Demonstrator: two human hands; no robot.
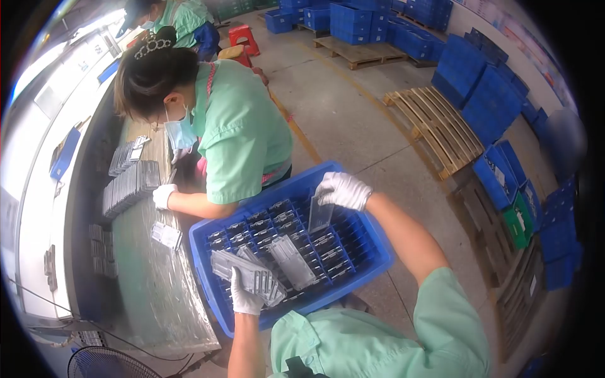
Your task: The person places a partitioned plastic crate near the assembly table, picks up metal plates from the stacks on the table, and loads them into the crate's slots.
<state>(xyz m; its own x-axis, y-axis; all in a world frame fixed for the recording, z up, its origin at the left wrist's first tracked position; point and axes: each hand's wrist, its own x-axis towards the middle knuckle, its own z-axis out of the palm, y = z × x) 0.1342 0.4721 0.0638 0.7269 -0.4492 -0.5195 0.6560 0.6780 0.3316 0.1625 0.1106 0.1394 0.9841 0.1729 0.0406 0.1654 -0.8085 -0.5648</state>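
My left hand (244,295), in a white glove, is closed around several flat grey panels (255,277) with slots. It holds them low over the near left part of a blue bin (376,249). Between the fingers of my gloved right hand (345,191), one thin grey panel (320,215) hangs upright at the bin's far right part. Rows of panels (277,220) stand on edge in the bin, between blue dividers. One more panel (293,261) lies flat across the rows, between my hands. The lower end of the panel in my right hand is hard to make out.
A co-worker (242,126) leans over the workbench (145,277) at my left, a gloved hand (165,196) near stacked panels (131,188). A fan (110,362) stands at the lower left. Wooden pallets (435,129) and blue crates (491,113) line the right side.
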